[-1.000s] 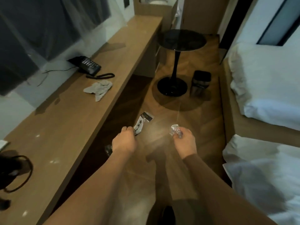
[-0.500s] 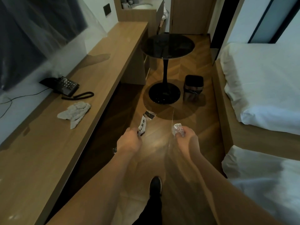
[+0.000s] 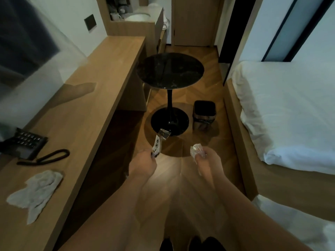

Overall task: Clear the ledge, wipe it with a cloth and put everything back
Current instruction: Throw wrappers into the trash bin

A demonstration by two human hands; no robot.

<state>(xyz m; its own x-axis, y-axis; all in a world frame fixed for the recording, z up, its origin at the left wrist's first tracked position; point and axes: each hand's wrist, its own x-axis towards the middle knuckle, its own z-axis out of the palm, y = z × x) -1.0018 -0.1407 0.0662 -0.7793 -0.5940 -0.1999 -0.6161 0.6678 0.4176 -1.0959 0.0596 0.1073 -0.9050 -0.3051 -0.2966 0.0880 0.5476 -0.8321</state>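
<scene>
The ledge [image 3: 76, 113] ran along the left of the view, from about seven o'clock up to eleven o'clock, with a crumpled cloth [image 3: 36, 192] lying on it at eight o'clock and a telephone [image 3: 23, 144] just beyond it at nine o'clock, its cord trailing beside it. The left hand [image 3: 143, 163] was curled round a small white packet [image 3: 158, 146] with printed characters, which stuck out toward twelve o'clock. The right hand [image 3: 204, 160] pinched a crumpled clear wrapper [image 3: 195, 152] in its fingertips. Both hands hung over the floor, well apart from the ledge, facing the round black table [image 3: 170, 69] and a dark bin [image 3: 204, 113] at one o'clock. The likely risk was that the light wrapper, held only at the fingertips, could slip and drop short of wherever it was meant to go. The telephone's loose cord could also snag the cloth once wiping began.
</scene>
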